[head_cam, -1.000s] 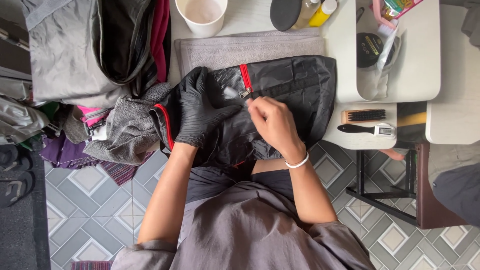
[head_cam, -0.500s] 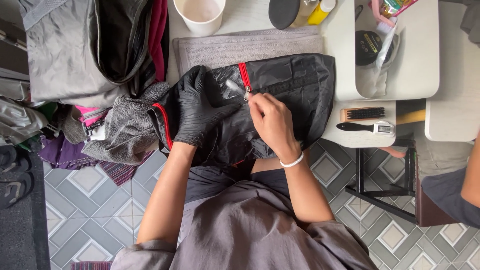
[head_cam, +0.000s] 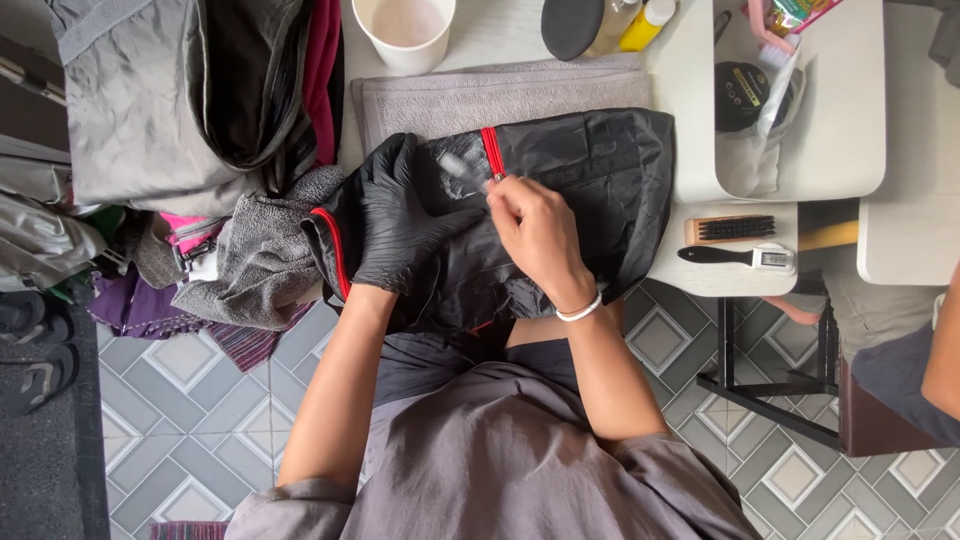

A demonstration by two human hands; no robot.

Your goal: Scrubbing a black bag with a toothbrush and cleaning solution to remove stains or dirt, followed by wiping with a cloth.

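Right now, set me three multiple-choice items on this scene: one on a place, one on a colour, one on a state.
1. Where does the white cup stand?
A. on the tiled floor
B. on the table above the grey towel
C. on the black bag

2. What colour is the zip on the black bag?
A. red
B. yellow
C. blue

3. How is the left hand?
A. bare
B. in a black glove, flat on the bag
C. holding a brush

Answers:
1 B, the cup sits past the towel's far edge.
2 A, a red strip runs beside the right hand.
3 B, gloved fingers lie spread on the fabric.
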